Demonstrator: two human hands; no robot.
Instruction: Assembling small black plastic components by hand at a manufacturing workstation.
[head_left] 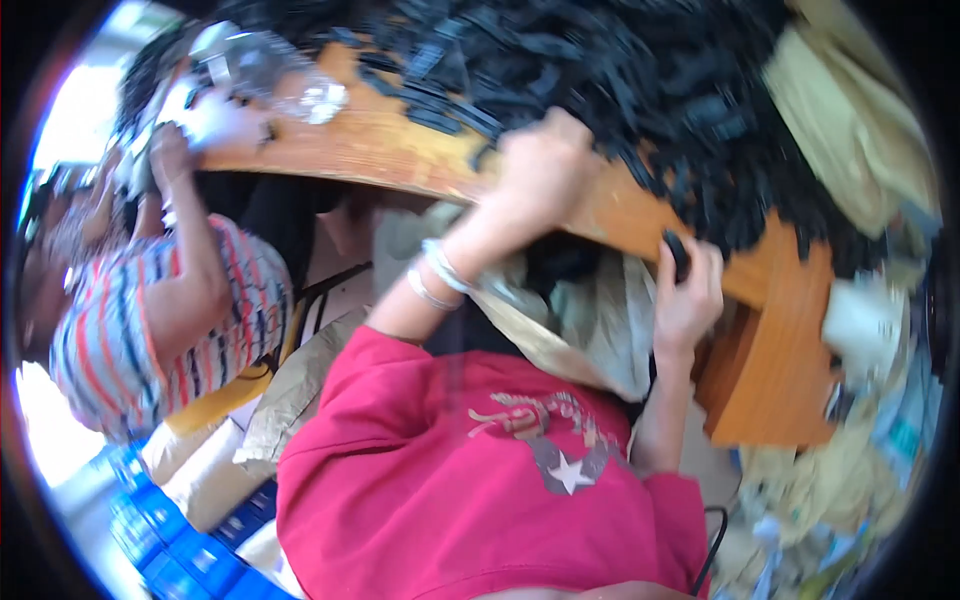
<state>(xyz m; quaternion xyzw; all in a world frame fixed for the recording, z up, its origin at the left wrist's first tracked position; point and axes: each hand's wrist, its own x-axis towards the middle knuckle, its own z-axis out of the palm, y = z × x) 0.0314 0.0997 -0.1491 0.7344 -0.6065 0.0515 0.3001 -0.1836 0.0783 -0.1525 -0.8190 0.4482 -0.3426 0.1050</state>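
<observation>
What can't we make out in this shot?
All in the head view:
Left hand: motion blur; can't tell whether it holds anything.
Black piece: partly covered by the right hand holding it; fine shape blurred.
Black pile: far side cut off by the upper edge.
Pale cloth: far part hidden by the tabletop.

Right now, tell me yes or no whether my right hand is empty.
No: the right hand holds a small black piece between thumb and fingers, at the edge of the wooden table.
</observation>
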